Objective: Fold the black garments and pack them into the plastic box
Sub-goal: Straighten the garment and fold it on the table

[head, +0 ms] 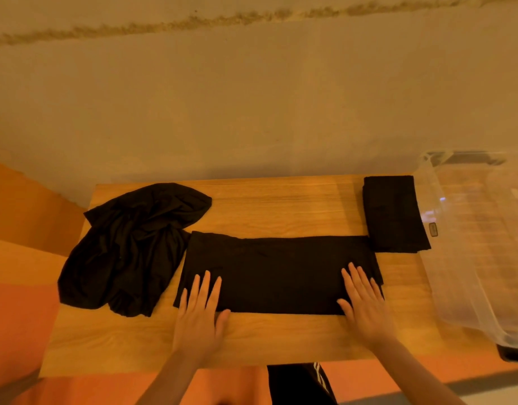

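Note:
A black garment (278,267) lies folded into a long flat strip across the middle of the wooden table (281,206). My left hand (200,314) rests flat on its left end, fingers straight. At the strip's right end my right hand (364,305) presses down, fingers spread and straight. A crumpled pile of black garments (132,249) lies at the table's left. A neatly folded black garment (393,214) sits at the back right, next to the clear plastic box (471,244), which stands at the table's right side.
A plain wall runs behind the table. Orange floor shows to the left and in front of the table. Bare wood lies between the pile and the folded garment at the back.

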{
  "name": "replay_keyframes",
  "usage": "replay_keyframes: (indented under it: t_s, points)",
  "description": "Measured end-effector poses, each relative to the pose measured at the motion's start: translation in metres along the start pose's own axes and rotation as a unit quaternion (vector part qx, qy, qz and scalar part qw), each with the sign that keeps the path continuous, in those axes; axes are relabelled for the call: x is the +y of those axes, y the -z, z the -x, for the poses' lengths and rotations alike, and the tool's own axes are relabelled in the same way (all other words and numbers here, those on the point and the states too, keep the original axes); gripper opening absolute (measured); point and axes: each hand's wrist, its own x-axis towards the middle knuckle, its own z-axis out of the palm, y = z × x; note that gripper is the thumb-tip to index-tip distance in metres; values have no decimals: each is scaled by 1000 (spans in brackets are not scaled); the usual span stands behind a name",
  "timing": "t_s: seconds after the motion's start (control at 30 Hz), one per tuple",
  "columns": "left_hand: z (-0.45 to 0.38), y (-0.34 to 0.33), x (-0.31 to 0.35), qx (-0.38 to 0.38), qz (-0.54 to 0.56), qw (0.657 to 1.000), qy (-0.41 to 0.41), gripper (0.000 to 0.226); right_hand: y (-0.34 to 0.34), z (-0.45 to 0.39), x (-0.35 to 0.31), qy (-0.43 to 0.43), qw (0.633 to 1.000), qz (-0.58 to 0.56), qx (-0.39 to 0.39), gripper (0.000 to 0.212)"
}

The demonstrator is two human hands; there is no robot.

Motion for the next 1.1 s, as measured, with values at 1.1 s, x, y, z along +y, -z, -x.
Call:
replay_keyframes:
  t_s: [1.1]
  points:
    - [-141,193,-22,-32,227,972,-61,5,186,-136,1,44,978,-102,-178,54]
